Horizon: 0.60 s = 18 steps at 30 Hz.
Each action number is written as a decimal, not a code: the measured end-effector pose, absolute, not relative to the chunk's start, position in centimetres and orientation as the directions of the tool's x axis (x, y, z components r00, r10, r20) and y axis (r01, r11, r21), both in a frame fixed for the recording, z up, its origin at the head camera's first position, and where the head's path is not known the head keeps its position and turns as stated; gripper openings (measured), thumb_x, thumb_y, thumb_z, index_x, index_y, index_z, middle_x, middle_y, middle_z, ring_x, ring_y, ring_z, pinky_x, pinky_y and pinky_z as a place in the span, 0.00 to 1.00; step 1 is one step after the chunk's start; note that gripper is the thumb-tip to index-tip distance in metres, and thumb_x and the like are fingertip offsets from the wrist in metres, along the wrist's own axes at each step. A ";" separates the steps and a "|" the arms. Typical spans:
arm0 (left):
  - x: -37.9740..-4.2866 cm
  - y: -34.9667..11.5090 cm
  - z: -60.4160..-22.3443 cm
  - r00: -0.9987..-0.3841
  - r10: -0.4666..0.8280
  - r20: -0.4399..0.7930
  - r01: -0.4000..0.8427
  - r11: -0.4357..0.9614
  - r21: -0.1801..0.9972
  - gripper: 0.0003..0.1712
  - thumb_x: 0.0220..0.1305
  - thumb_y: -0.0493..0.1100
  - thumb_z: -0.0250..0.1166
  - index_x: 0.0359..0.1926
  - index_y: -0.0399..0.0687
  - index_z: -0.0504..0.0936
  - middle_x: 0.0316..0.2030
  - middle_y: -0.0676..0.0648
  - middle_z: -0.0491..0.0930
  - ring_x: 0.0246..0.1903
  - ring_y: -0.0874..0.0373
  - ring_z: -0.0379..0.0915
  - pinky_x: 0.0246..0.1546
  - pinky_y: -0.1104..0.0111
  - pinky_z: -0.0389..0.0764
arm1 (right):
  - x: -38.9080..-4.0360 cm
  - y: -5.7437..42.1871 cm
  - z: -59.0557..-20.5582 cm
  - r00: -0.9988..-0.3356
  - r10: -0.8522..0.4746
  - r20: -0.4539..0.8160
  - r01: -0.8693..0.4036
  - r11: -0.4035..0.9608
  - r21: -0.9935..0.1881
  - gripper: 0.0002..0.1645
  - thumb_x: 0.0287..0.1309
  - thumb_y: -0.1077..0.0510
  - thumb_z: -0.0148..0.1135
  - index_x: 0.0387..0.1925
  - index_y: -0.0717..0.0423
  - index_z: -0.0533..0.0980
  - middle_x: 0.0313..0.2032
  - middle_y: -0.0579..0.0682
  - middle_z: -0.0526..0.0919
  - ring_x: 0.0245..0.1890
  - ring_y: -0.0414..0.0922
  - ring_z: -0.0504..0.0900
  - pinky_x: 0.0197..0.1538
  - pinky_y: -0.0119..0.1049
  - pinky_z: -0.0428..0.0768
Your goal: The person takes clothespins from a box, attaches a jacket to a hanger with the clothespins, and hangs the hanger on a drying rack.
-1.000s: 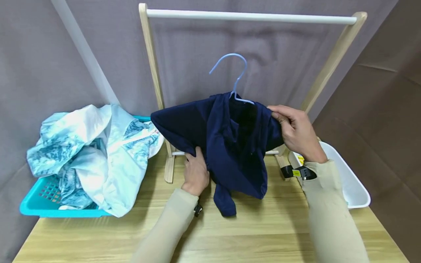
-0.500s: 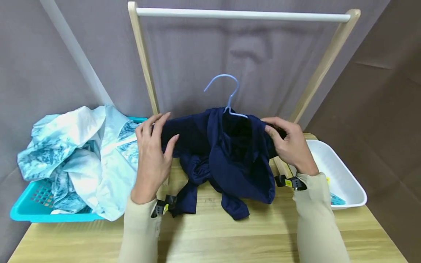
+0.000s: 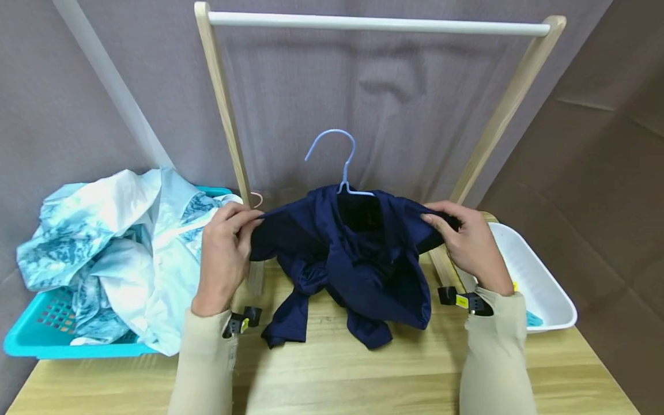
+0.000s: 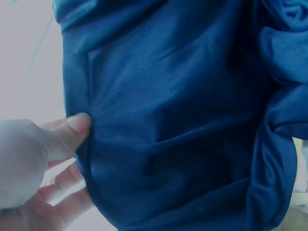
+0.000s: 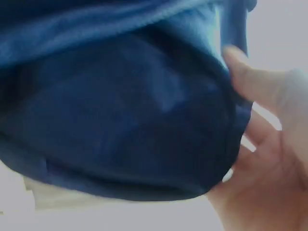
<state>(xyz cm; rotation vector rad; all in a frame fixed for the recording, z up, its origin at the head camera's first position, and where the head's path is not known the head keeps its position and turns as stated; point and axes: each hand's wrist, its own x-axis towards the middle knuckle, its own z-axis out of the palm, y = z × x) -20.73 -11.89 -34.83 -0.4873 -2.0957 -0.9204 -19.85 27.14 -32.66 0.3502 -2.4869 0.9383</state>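
A navy blue garment with a collar-like neck opening spreads between both hands above the table. From its neck rises the hook of a light blue hanger; the rest of the hanger is mostly hidden inside the cloth. At the left, the left hand pinches the garment's outer edge, its thumb lying over the hem in the left wrist view. The right hand pinches the opposite edge between thumb and fingers. Lower parts of the garment hang bunched and touch the tabletop.
Behind the garment stands a wooden rack with a white bar. On the left, a turquoise basket holds crumpled blue-and-white cloth. A white tray with small items sits right. A pale pink hook shows by the rack's left post.
The left hand let go of the cloth underneath, moved up and left, and now pinches the left edge. The garment and hanger have lowered and spread wider; the right hand kept its hold.
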 end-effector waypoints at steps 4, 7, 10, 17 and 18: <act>-20.7 -12.2 -34.8 -0.613 0.005 0.790 0.611 0.638 0.469 0.06 0.66 0.38 0.68 0.39 0.41 0.91 0.38 0.44 0.85 0.42 0.47 0.77 0.45 0.61 0.73 | -19.3 28.1 -33.3 -0.839 -0.059 0.541 -0.422 0.698 -0.579 0.09 0.72 0.58 0.60 0.44 0.50 0.86 0.38 0.48 0.86 0.30 0.37 0.74 0.35 0.25 0.69; -20.7 -12.2 -35.0 -0.638 -0.030 0.770 0.567 0.659 0.495 0.08 0.66 0.42 0.70 0.38 0.43 0.91 0.39 0.45 0.87 0.43 0.47 0.77 0.46 0.60 0.74 | -19.1 28.3 -33.4 -0.787 -0.037 0.616 -0.483 0.657 -0.578 0.07 0.70 0.62 0.61 0.41 0.54 0.85 0.37 0.46 0.83 0.32 0.36 0.74 0.37 0.25 0.68; -20.7 -12.3 -35.4 -0.649 -0.089 0.756 0.515 0.680 0.522 0.09 0.65 0.43 0.70 0.38 0.42 0.91 0.37 0.45 0.89 0.40 0.48 0.83 0.42 0.62 0.77 | -19.0 28.2 -33.5 -0.753 -0.021 0.657 -0.519 0.632 -0.575 0.06 0.67 0.66 0.62 0.39 0.57 0.84 0.38 0.47 0.82 0.36 0.33 0.76 0.40 0.23 0.69; -21.0 -12.7 -35.2 -0.610 -0.081 0.788 0.552 0.670 0.496 0.06 0.63 0.38 0.72 0.35 0.38 0.91 0.33 0.42 0.90 0.34 0.49 0.86 0.32 0.70 0.75 | -19.1 27.7 -33.2 -0.719 -0.038 0.694 -0.531 0.673 -0.514 0.09 0.64 0.65 0.67 0.43 0.53 0.88 0.37 0.50 0.87 0.40 0.25 0.78 0.46 0.22 0.71; -21.0 -12.8 -35.2 -0.611 -0.068 0.789 0.555 0.674 0.488 0.06 0.63 0.38 0.72 0.35 0.38 0.91 0.33 0.42 0.90 0.34 0.49 0.86 0.33 0.69 0.76 | -19.2 27.6 -33.2 -0.710 -0.035 0.703 -0.533 0.680 -0.504 0.09 0.64 0.65 0.67 0.43 0.53 0.88 0.37 0.50 0.88 0.40 0.25 0.78 0.46 0.22 0.71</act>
